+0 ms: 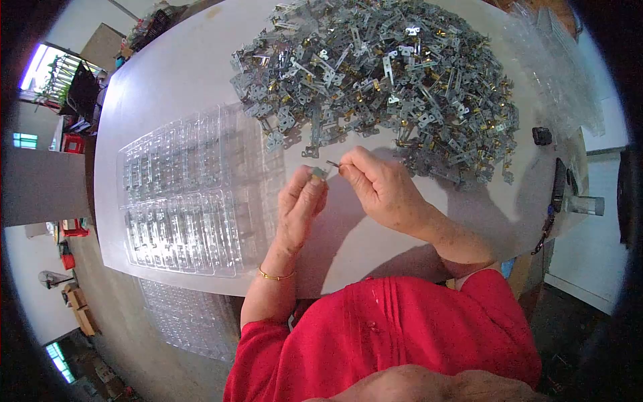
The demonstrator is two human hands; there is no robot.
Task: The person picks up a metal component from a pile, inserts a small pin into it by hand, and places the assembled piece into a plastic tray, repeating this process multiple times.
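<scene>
My left hand (301, 204) is closed around a small metal part (319, 173), which shows at the fingertips. Close by on the right, my right hand (382, 187) pinches a small dark metal piece (333, 163), its end pointing toward the left hand's part. Both hands are above the pale table, just in front of a large heap of metal parts (375, 74). To the left lies a clear plastic tray (181, 191) with rows of slots, metal parts in them.
A black small object (542, 136) and a clear cylinder (585, 205) are at the right. Clear plastic packaging (559, 67) lies at the back right. More clear trays (191, 318) sit below the table's front-left edge.
</scene>
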